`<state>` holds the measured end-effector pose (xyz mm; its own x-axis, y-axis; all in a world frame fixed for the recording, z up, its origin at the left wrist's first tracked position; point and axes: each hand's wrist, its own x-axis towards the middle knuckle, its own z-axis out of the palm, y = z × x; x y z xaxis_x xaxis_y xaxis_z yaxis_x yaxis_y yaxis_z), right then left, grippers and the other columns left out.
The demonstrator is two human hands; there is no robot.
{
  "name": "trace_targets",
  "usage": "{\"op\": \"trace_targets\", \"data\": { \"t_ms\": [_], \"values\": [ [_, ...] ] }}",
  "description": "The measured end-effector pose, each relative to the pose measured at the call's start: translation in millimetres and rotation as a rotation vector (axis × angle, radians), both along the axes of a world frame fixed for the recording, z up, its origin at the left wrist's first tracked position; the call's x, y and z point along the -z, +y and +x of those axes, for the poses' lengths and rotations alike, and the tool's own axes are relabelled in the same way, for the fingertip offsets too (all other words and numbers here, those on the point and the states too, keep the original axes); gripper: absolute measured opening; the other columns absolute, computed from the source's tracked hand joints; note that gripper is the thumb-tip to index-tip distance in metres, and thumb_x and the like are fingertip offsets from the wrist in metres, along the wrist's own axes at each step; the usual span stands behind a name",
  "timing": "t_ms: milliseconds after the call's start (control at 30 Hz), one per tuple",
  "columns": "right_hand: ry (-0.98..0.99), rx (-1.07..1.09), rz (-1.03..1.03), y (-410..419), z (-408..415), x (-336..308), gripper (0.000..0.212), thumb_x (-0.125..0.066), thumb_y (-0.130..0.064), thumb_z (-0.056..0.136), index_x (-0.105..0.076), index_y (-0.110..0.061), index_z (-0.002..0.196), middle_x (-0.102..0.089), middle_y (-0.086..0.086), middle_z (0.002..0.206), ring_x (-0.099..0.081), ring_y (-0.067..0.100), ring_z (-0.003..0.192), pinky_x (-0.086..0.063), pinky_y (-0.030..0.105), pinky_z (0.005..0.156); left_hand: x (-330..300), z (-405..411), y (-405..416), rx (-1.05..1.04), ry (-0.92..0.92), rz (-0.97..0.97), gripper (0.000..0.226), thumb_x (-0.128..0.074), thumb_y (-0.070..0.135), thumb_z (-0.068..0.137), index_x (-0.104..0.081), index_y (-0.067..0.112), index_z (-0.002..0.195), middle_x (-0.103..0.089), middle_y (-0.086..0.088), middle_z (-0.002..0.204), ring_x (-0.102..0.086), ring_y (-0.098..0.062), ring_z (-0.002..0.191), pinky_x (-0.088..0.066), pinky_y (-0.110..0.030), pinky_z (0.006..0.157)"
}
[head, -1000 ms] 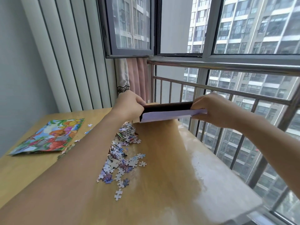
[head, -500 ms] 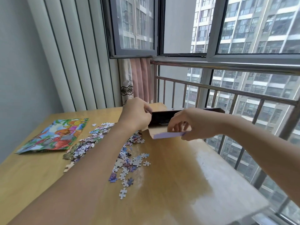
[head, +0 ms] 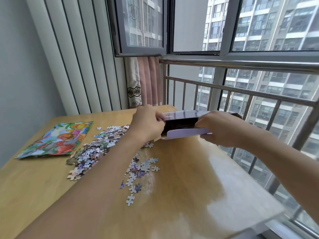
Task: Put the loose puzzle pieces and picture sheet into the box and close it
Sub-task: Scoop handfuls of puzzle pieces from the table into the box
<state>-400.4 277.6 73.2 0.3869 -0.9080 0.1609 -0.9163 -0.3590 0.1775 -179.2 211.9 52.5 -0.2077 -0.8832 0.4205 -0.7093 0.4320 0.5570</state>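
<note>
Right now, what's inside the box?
The box is open, with its pale flap folded out; its inside looks dark and shows no pieces. Both hands cover its ends.

Wooden table (head: 181, 195), loose puzzle pieces (head: 96, 149) heaped centre-left, colourful picture sheet (head: 57, 140) far left

One head cam, wide-angle, looks fwd and down across the table (head: 181, 169) toward the window railing (head: 241, 91); both forearms run close under the lens. No 2nd view.

High-rise flat balcony: railing (head: 241, 91), curtain (head: 148, 80), table (head: 189, 169).
</note>
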Motion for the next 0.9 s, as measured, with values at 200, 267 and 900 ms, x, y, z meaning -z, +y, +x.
{"op": "trace_targets", "data": {
  "t_ms": [200, 267, 900],
  "values": [
    [-0.25, -0.105, -0.513, 0.1, -30.0, 12.4, 0.018, -0.066, -0.01, 0.093, -0.078, -0.019, 0.1, -0.076, -0.006, 0.101, -0.072, 0.014, 0.085, -0.058, 0.029, 0.076, 4.0, 0.1, 7.3, 0.125, 0.202, -0.011, 0.037, -0.069, 0.034, 0.088, -0.06, 0.041, 0.123, -0.067, 0.008, 0.101, -0.063, -0.004, 0.085, -0.045, -0.01, 0.07],
    [-0.315, -0.103, -0.594, 0.4, -28.6, 4.9, 0.014, -0.068, -0.007, 0.092, -0.079, -0.015, 0.096, -0.076, -0.004, 0.096, -0.071, 0.017, 0.078, -0.056, 0.029, 0.07, -1.3, 1.2, 3.0, 0.127, 0.358, -0.024, 0.054, -0.068, 0.045, 0.087, -0.051, 0.036, 0.137, -0.06, 0.008, 0.13, -0.061, -0.006, 0.108, -0.049, -0.018, 0.087],
    [0.16, 0.094, 0.163, -1.9, -13.8, 64.4, 0.017, -0.061, -0.012, 0.079, -0.072, -0.024, 0.087, -0.064, -0.007, 0.077, -0.055, 0.018, 0.071, -0.03, 0.025, 0.049, 57.6, 14.0, -0.8, 0.35, 0.019, 0.417, 0.038, -0.08, 0.024, 0.082, -0.066, 0.03, 0.117, -0.062, 0.016, 0.109, -0.066, -0.004, 0.096, -0.057, -0.033, 0.089]
  ]
}}
